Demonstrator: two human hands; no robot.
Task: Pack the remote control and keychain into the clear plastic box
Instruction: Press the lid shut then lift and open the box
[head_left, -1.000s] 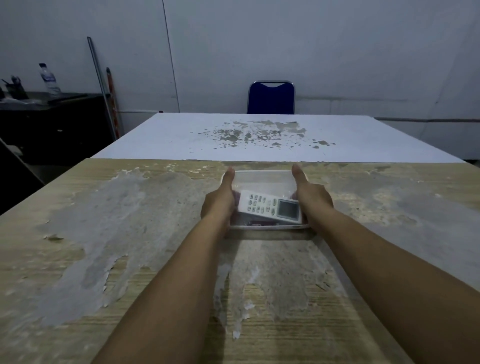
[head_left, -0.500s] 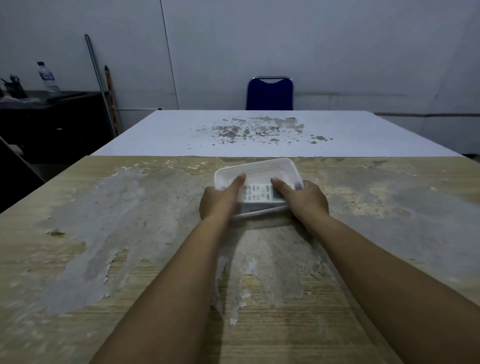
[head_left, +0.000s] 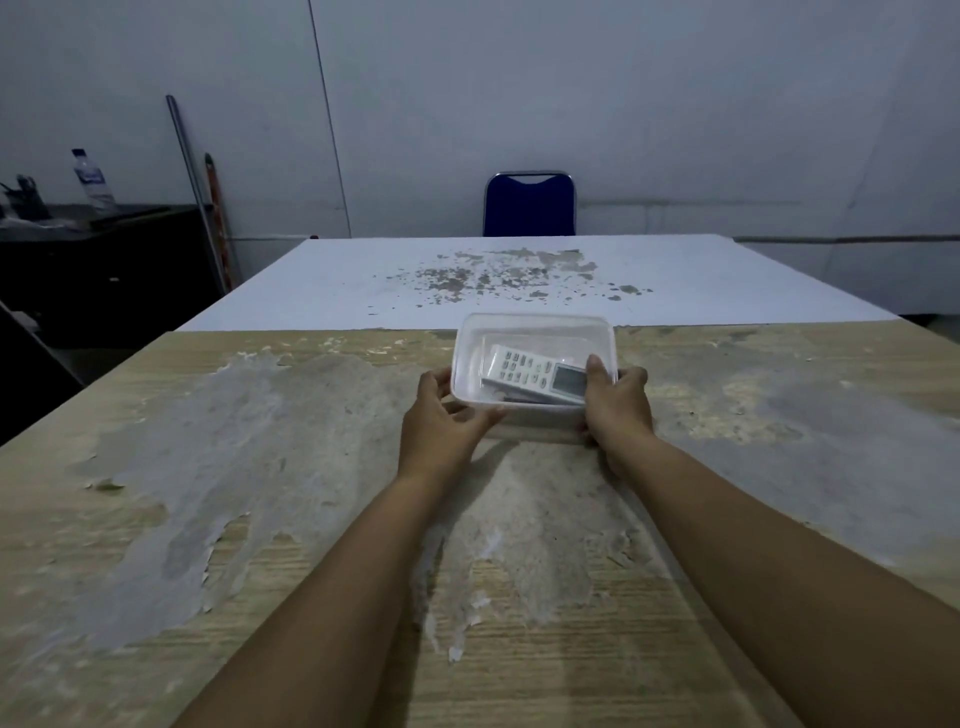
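both hands, left hand (head_left: 441, 415) and right hand (head_left: 618, 402), clasp clear plastic box (head_left: 535, 325) tilted; remote control (head_left: 535, 375) lies between the grips.

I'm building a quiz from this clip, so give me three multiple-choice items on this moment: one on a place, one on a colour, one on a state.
1. Where is the white remote control?
A. On the bare table
B. Inside the clear plastic box
C. On the chair

2. What colour is the chair behind the far table?
A. Blue
B. Red
C. Green

3. How is the box held?
A. By the left hand alone
B. By neither hand
C. By both hands, the right hand with its thumb over the rim

Answers: 1 B, the remote shows within the box walls; 2 A, its backrest is dark blue; 3 C, a hand grips each near corner.
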